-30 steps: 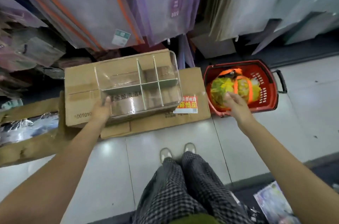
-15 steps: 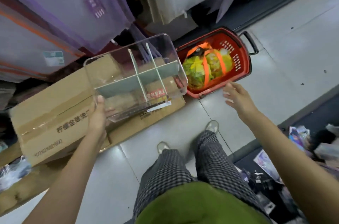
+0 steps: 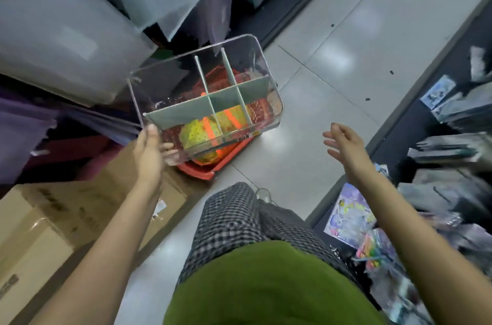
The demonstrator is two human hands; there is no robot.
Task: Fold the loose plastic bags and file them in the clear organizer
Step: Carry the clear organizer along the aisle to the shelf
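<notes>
From my head camera, the clear organizer [image 3: 206,97] has left the cardboard box [image 3: 40,223] where it sat a second ago; my left hand [image 3: 149,154] now grips its near-left corner and holds it in the air, over the red basket [image 3: 205,165]. Its pale dividers stand crosswise and every compartment is bare. My right hand [image 3: 346,146] hangs free at 3 o'clock, fingers [image 3: 331,135] spread wide. Open floor [image 3: 332,63] runs toward 1 o'clock, between the hanging bags and the dark shelf [image 3: 426,101].
</notes>
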